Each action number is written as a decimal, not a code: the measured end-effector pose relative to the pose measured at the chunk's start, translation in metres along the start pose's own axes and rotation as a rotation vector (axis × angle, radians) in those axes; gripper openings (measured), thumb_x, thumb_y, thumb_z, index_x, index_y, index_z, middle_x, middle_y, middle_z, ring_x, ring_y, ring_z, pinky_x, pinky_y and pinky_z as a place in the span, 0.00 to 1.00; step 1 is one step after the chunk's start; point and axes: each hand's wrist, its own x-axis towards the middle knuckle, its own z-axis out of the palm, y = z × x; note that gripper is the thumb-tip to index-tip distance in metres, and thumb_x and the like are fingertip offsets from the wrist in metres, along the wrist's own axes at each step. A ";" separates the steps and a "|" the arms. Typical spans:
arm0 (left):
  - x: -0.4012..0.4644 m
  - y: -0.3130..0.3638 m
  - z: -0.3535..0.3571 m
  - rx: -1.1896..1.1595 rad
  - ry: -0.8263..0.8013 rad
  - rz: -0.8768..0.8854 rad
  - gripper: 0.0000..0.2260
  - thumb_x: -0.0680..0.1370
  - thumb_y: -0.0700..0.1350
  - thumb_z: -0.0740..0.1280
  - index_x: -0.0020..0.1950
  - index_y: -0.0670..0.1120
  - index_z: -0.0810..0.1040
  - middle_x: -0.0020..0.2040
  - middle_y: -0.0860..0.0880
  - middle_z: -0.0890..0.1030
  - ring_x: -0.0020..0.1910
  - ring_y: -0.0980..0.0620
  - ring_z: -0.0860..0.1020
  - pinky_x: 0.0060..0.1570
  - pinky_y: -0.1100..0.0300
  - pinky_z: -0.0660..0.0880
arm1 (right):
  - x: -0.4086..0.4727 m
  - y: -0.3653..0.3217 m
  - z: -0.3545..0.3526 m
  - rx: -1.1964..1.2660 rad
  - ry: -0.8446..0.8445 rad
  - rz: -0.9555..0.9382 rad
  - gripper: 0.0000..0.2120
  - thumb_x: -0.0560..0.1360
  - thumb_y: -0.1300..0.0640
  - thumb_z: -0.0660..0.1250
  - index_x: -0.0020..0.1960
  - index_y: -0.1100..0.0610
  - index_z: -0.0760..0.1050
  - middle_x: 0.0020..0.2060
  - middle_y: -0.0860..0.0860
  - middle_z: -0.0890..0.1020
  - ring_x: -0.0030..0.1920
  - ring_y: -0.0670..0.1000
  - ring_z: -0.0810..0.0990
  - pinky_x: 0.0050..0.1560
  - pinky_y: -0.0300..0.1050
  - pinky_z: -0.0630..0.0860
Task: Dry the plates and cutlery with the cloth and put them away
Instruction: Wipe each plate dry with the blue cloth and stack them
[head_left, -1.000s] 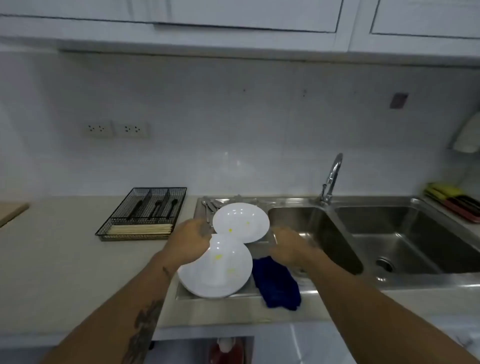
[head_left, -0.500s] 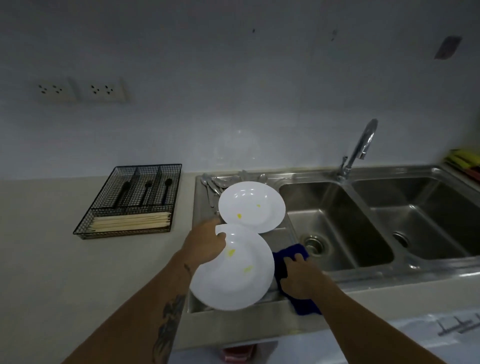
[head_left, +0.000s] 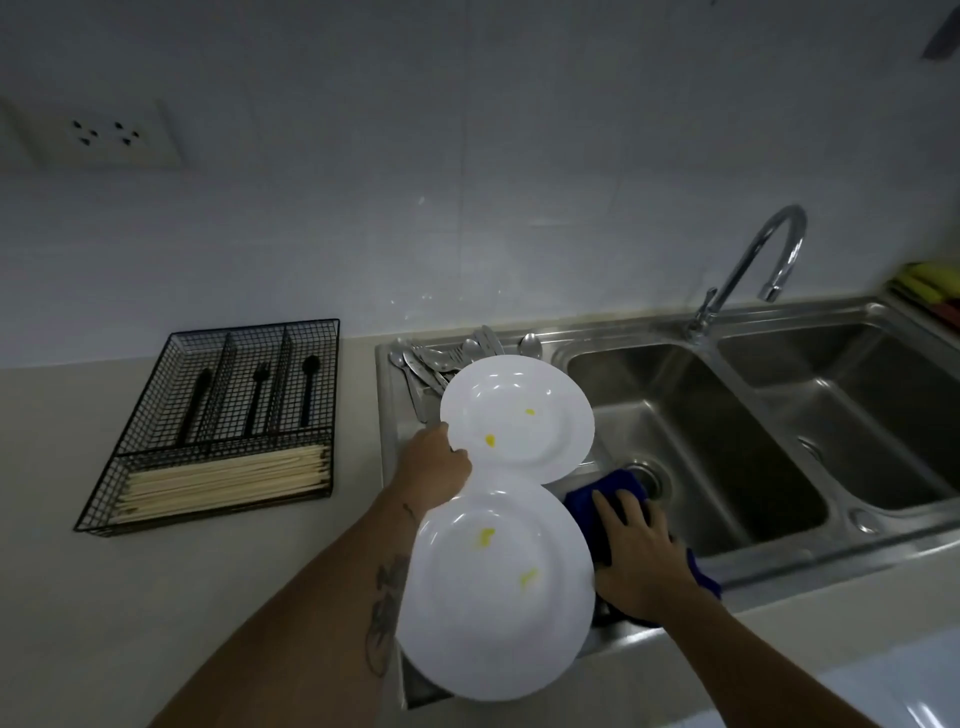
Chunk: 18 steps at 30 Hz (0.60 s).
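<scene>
Gripping the near plate (head_left: 498, 597) by its far rim, my left hand (head_left: 436, 462) holds it tilted over the front edge of the sink's draining board (head_left: 389, 384). A second plate (head_left: 519, 415) lies just behind it on that board, with the cutlery (head_left: 441, 358) piled at the board's back edge. My right hand (head_left: 636, 551) rests on the blue cloth (head_left: 618, 486), fingers spread and relaxed, beside the near plate. A wire tray (head_left: 218, 415) sits on the bench (head_left: 156, 597), left of the sink.

Two white plates (head_left: 519, 415) (head_left: 498, 592). One blue cloth (head_left: 605, 493). One wire tray (head_left: 228, 415), three black utensils (head_left: 257, 395) inside. Two sink basins (head_left: 691, 431) (head_left: 852, 410). One tap (head_left: 753, 260).
</scene>
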 end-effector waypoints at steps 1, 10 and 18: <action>0.005 0.000 0.001 -0.018 -0.011 -0.012 0.11 0.75 0.43 0.61 0.55 0.43 0.75 0.58 0.43 0.79 0.58 0.42 0.76 0.57 0.54 0.73 | 0.000 0.001 -0.001 -0.003 0.006 -0.008 0.41 0.70 0.37 0.61 0.77 0.45 0.46 0.75 0.49 0.50 0.74 0.61 0.50 0.68 0.68 0.61; 0.030 0.002 0.010 -0.168 0.038 -0.101 0.32 0.71 0.44 0.64 0.76 0.48 0.64 0.69 0.46 0.75 0.66 0.45 0.73 0.65 0.53 0.71 | 0.001 0.000 -0.003 -0.065 0.049 -0.017 0.37 0.73 0.42 0.59 0.77 0.47 0.47 0.75 0.51 0.53 0.72 0.60 0.56 0.68 0.62 0.63; 0.042 0.007 0.016 -0.338 -0.018 -0.099 0.31 0.75 0.34 0.60 0.77 0.51 0.63 0.72 0.45 0.69 0.65 0.45 0.73 0.33 0.69 0.71 | 0.007 0.005 -0.004 -0.081 0.063 -0.025 0.37 0.73 0.49 0.65 0.76 0.47 0.50 0.74 0.49 0.57 0.70 0.57 0.60 0.68 0.55 0.65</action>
